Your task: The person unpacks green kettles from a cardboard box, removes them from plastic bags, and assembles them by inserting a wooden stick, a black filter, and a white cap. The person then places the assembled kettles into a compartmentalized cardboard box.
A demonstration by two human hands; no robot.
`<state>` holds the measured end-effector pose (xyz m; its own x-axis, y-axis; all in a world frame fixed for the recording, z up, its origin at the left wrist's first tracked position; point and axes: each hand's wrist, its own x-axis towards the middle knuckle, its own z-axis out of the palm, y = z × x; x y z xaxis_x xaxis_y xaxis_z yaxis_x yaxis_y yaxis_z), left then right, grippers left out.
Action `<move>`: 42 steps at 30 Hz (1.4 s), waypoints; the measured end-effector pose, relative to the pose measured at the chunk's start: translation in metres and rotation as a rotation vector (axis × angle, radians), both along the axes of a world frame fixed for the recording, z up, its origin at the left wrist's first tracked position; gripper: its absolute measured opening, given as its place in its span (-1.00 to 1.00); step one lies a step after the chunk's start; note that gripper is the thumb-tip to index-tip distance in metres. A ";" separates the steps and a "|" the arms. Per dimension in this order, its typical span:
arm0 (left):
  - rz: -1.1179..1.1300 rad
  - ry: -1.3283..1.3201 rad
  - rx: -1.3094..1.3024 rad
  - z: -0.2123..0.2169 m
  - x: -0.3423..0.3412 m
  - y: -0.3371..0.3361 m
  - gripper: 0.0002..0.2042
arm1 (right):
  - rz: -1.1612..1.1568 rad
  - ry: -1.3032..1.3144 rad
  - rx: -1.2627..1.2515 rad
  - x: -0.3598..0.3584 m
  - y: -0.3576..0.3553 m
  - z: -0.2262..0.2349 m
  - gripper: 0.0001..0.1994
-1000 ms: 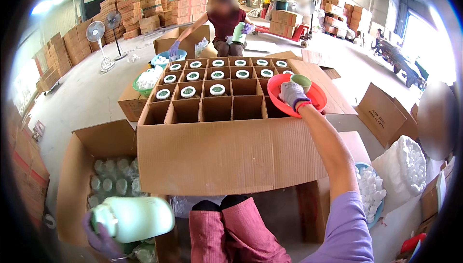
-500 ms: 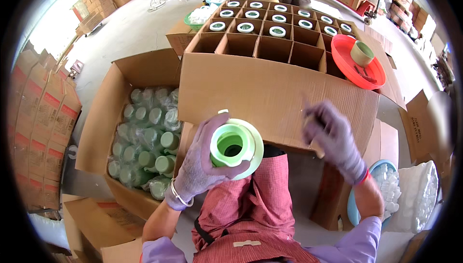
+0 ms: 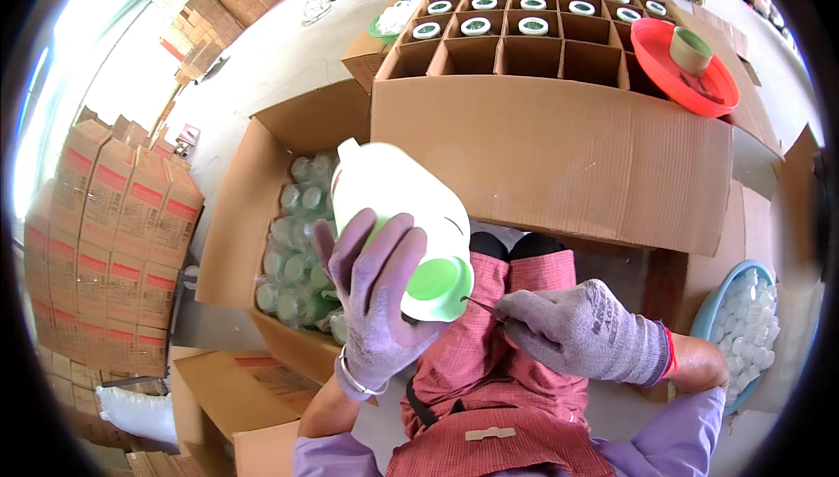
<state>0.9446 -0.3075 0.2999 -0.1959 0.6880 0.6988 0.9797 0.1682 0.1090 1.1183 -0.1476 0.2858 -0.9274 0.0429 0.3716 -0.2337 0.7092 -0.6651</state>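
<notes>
A pale green, whitish plastic jug (image 3: 406,188) is tilted in front of me, its bright green round end turned toward me. My left hand (image 3: 374,293), in a grey-purple knit glove, is closed around its side. My right hand (image 3: 581,330), gloved the same way, pinches a thin dark tool with a curved tip (image 3: 481,306). That tip is at the edge of the jug's green end; whether it touches cannot be made out. The tool's handle is hidden inside the glove.
A large divided carton (image 3: 551,153) holds several white-rimmed green containers. On its right corner sits a red basin (image 3: 669,66) with a green cup (image 3: 690,50). Left is an open carton (image 3: 229,215) of bagged green pieces. A blue basin (image 3: 703,328) of white caps stands right.
My left hand has turned the jug from opening-up to lying tilted. My right hand has come in from the right, bringing the tool to the jug's end. The whole view has shifted.
</notes>
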 end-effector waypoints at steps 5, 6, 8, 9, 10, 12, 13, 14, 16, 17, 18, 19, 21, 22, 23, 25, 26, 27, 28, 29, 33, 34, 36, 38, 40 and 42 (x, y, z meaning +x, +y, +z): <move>0.021 0.176 0.085 -0.027 -0.016 -0.020 -0.13 | 0.039 -0.018 -0.221 -0.009 -0.026 -0.001 -0.80; 0.039 0.190 0.114 -0.029 -0.016 -0.022 -0.12 | 0.040 0.001 -0.239 -0.012 -0.032 0.000 -0.80; 0.062 0.204 0.182 -0.037 -0.017 -0.021 -0.10 | 0.028 0.028 -0.268 -0.016 -0.040 0.000 -0.79; 0.066 0.222 0.186 -0.038 -0.018 -0.022 -0.09 | 0.018 0.001 -0.279 -0.016 -0.043 0.000 -0.76; 0.071 0.237 0.190 -0.040 -0.019 -0.023 -0.08 | 0.016 0.020 -0.283 -0.018 -0.046 -0.003 -0.76; 0.086 0.275 0.200 -0.041 -0.019 -0.023 -0.08 | 0.012 0.058 -0.290 -0.022 -0.050 -0.009 -0.77; 0.098 0.295 0.205 -0.041 -0.016 -0.023 -0.08 | 0.008 0.050 -0.288 -0.022 -0.052 -0.010 -0.77; 0.109 0.315 0.209 -0.040 -0.015 -0.024 -0.08 | 0.004 0.042 -0.287 -0.022 -0.054 -0.010 -0.77; 0.141 0.397 0.234 -0.044 -0.018 -0.025 -0.13 | 0.003 0.060 -0.305 -0.022 -0.058 -0.014 -0.78; 0.137 0.432 0.226 -0.042 -0.019 -0.025 -0.15 | 0.005 0.085 -0.323 -0.023 -0.060 -0.017 -0.78; 0.133 0.467 0.218 -0.041 -0.021 -0.026 -0.16 | 0.006 0.110 -0.341 -0.023 -0.061 -0.019 -0.79; 0.129 0.516 0.233 -0.043 -0.025 -0.027 -0.17 | 0.012 0.102 -0.335 -0.023 -0.062 -0.020 -0.80; 0.131 0.586 0.231 -0.050 -0.030 -0.030 -0.19 | 0.023 0.086 -0.323 -0.023 -0.063 -0.022 -0.81; 0.138 0.608 0.213 -0.051 -0.031 -0.031 -0.20 | 0.053 0.023 -0.409 -0.023 -0.063 -0.023 -0.82; 0.158 0.603 0.162 -0.049 -0.026 -0.035 -0.20 | 0.082 -0.041 -0.496 -0.024 -0.063 -0.024 -0.83; 0.159 0.594 0.134 -0.048 -0.024 -0.035 -0.21 | 0.137 -0.118 -0.640 -0.025 -0.062 -0.025 -0.81; 0.143 0.589 0.159 -0.048 -0.025 -0.032 -0.21 | 0.161 -0.131 -0.699 -0.026 -0.062 -0.025 -0.79; 0.131 0.585 0.168 -0.049 -0.025 -0.030 -0.21 | 0.186 -0.143 -0.758 -0.028 -0.061 -0.025 -0.77; 0.119 0.581 0.179 -0.049 -0.026 -0.029 -0.20 | 0.200 -0.245 -0.881 -0.028 -0.061 -0.023 -0.76; 0.111 0.577 0.175 -0.049 -0.026 -0.028 -0.20 | 0.213 -0.348 -1.004 -0.029 -0.060 -0.018 -0.75; 0.133 0.591 0.226 -0.057 -0.025 -0.027 -0.22 | 0.305 -0.616 -1.264 -0.033 -0.051 -0.008 -0.70; 0.128 0.592 0.245 -0.058 -0.025 -0.025 -0.22 | 0.326 -0.642 -1.286 -0.035 -0.050 -0.008 -0.70; 0.076 0.547 0.275 -0.059 -0.026 -0.022 -0.28 | 0.369 -0.695 -1.329 -0.037 -0.049 -0.008 -0.70; 0.013 0.448 0.304 -0.067 -0.028 -0.023 -0.40 | 0.408 -0.651 -1.410 -0.036 -0.052 -0.017 -0.69; 0.001 0.406 0.336 -0.072 -0.027 -0.023 -0.47 | 0.449 -0.661 -1.535 -0.038 -0.056 -0.027 -0.70; 0.026 0.474 0.370 -0.072 -0.026 -0.015 -0.44 | 0.490 -0.728 -1.706 -0.040 -0.060 -0.035 -0.72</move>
